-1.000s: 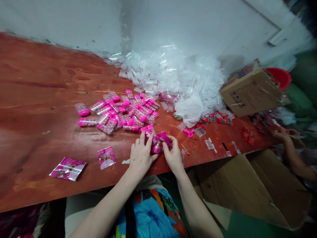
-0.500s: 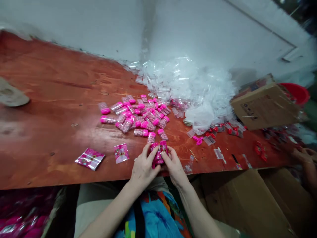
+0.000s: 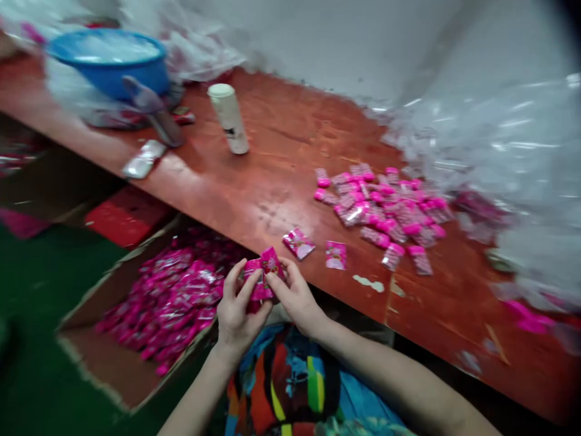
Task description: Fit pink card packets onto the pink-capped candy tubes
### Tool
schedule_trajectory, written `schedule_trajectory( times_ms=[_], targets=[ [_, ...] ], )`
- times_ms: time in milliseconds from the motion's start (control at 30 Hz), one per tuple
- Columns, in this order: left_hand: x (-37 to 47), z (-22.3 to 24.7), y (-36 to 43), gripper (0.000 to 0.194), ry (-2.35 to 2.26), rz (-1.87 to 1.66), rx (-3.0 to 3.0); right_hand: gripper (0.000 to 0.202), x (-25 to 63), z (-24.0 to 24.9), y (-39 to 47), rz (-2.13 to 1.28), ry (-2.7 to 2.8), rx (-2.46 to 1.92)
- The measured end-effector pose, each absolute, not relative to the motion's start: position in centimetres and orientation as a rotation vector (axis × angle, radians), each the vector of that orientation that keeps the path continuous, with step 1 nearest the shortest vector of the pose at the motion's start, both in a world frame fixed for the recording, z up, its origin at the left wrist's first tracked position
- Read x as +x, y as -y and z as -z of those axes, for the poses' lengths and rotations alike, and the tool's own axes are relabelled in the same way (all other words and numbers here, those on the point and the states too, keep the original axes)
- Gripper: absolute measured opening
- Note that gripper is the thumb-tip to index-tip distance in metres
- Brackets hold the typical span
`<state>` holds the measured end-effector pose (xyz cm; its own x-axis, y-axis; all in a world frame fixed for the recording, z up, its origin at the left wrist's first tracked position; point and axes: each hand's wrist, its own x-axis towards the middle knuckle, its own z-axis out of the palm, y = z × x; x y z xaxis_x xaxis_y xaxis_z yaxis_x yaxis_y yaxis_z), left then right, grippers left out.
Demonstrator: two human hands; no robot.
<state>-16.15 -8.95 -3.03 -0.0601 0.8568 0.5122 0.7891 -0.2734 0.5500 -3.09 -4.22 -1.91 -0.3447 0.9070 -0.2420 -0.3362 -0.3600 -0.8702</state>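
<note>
Both my hands are together in front of my lap, off the table's front edge. My left hand (image 3: 242,315) is closed on pink packets (image 3: 254,280). Beside it my right hand (image 3: 297,297) pinches the packets from the other side; how many there are is hard to tell. Two flat pink packets, one shiny (image 3: 298,243) and one squarish (image 3: 336,255), lie near the table edge. Farther right is a pile of small clear bottles with pink caps (image 3: 394,209), filled with pink beads.
Below the table at left stands a cardboard box (image 3: 91,363) full of pink packets (image 3: 172,303). On the red-brown table (image 3: 281,175) are a white cup (image 3: 229,118), a blue basin (image 3: 109,60), a scoop (image 3: 158,115) and a heap of clear plastic (image 3: 512,145) at right.
The view has swung left, bringing the packet box, cup and basin into sight. My hands, still holding the packets, have moved left off the table edge toward the box.
</note>
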Motion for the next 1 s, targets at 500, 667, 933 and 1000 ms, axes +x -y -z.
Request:
schedule_trajectory(
  times_ms=[500,667,933,1000],
  targets=[
    [-21.2,13.5,11.6,0.021,-2.302,-1.273,1.493,0.026,-5.6,11.7,6.0,-2.121,1.631,-1.175],
    [-14.8,9.9,10.6,0.021,-1.775,-1.192,1.899,0.031,2.8,7.0,6.8,-1.906,1.937,-1.160],
    [-8.9,3.6,5.1,0.029,-1.243,-1.283,2.375,0.026,12.4,0.2,7.2,-1.255,1.782,-1.527],
    [-6.9,3.2,4.3,0.026,-1.182,-1.231,2.419,0.023,14.2,0.6,6.6,-0.948,1.729,-1.605]
  ],
)
